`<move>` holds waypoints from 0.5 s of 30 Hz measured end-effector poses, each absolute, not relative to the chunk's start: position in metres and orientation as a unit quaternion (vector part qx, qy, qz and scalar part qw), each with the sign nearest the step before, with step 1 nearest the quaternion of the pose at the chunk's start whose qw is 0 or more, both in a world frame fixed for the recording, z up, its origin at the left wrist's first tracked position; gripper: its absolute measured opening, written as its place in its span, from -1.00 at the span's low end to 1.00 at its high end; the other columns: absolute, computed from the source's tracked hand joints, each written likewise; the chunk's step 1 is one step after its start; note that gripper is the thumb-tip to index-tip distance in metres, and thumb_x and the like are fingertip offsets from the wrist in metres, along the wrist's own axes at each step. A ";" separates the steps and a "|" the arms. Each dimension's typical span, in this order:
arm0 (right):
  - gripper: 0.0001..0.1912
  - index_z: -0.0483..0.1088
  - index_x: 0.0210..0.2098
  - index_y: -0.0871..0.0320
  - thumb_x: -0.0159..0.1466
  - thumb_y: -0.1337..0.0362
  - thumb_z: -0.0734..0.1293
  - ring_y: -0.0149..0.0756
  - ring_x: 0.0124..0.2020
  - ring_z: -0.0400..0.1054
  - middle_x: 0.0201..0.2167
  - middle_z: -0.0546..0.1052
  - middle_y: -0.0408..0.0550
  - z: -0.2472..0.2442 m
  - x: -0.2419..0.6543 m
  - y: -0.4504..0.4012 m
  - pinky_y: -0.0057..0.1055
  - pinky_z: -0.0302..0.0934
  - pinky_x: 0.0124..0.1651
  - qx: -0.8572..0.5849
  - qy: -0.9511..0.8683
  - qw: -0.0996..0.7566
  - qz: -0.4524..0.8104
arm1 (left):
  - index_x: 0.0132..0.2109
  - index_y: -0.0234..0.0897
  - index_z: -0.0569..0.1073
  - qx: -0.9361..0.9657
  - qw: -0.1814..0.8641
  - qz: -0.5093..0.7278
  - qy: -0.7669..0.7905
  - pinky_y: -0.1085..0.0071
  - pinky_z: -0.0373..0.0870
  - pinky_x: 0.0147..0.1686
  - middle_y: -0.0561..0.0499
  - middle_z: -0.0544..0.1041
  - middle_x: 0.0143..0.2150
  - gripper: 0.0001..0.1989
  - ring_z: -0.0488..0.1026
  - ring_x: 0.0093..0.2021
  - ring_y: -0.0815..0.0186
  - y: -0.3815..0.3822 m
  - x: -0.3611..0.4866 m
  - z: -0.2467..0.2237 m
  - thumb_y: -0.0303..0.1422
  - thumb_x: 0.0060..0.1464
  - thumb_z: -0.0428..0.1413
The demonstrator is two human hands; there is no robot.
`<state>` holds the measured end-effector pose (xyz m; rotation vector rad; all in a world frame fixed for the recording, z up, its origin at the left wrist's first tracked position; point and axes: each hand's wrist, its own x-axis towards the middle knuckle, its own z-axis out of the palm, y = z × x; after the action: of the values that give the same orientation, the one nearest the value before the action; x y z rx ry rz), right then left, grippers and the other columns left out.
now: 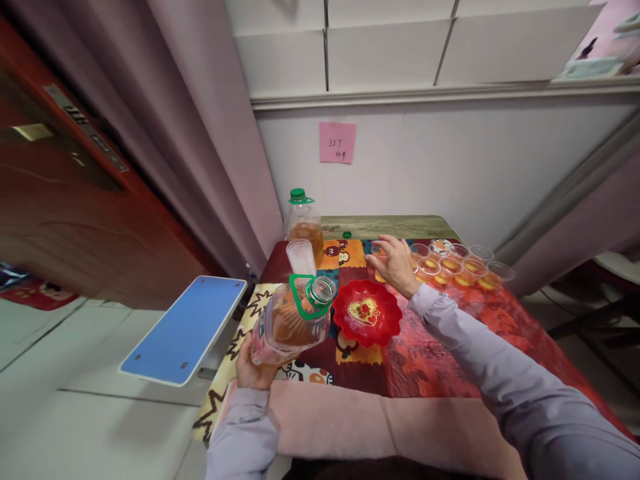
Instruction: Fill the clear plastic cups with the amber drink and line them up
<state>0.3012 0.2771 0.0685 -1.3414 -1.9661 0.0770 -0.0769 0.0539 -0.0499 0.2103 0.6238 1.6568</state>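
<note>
Evidently, the left hand was wrapped around the base of a large clear plastic bottle of amber liquid, uncapped and tilted. The right hand, thumb and fingers spread, was at the clear plastic cups; contact could not be told. Step judged: cup handling; next move called for steadying the bottle. Between the hands: red scalloped bowl.

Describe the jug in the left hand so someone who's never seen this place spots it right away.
Start at the cloth-covered table. At its near left, beside the red scalloped bowl, the left hand holds a tilted clear jug of amber liquid. Its green-collared mouth is uncapped, whereas the other jug, standing farther back, has a green cap on.
</note>
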 end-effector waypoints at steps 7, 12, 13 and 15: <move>-0.67 0.56 0.23 0.03 0.54 0.20 0.34 -0.10 0.10 0.56 0.18 0.61 0.07 0.145 0.205 0.257 -0.27 0.42 0.06 -0.331 -0.896 0.288 0.068 | 0.15 -0.04 0.68 0.081 0.599 0.717 0.348 -0.26 0.42 0.31 -0.10 0.74 0.12 -0.63 0.54 0.33 -0.17 0.052 -0.067 -0.040 -0.10 0.40 0.09; -0.65 0.54 0.27 0.07 0.56 0.27 0.31 -0.11 0.05 0.58 0.25 0.57 0.08 0.162 0.160 0.262 -0.34 0.36 -0.07 -0.314 -0.937 0.147 0.048 | 0.09 -0.09 0.70 0.070 0.604 0.710 0.356 -0.27 0.41 0.32 -0.16 0.72 0.16 -0.61 0.46 0.40 -0.21 0.052 -0.064 -0.035 -0.06 0.38 0.09; -0.68 0.58 0.21 0.10 0.56 0.28 0.29 -0.11 0.01 0.59 0.19 0.59 0.10 0.162 0.156 0.264 -0.34 0.34 -0.09 -0.316 -0.939 0.129 0.047 | 0.09 -0.08 0.70 0.069 0.607 0.708 0.354 -0.27 0.41 0.32 -0.16 0.71 0.18 -0.62 0.45 0.41 -0.21 0.052 -0.065 -0.036 -0.07 0.38 0.09; -0.72 0.63 0.07 0.17 0.57 0.29 0.27 -0.12 -0.06 0.59 0.07 0.63 0.13 0.161 0.150 0.267 -0.34 0.31 -0.12 -0.318 -0.940 0.112 0.047 | 0.09 -0.06 0.71 0.065 0.616 0.705 0.347 -0.24 0.42 0.31 -0.15 0.71 0.19 -0.64 0.47 0.39 -0.21 0.051 -0.068 -0.038 -0.09 0.37 0.10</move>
<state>0.1500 0.2673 0.1614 -0.9328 -2.7611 0.1369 -0.0680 0.0512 -0.0380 0.1499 0.7981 1.6230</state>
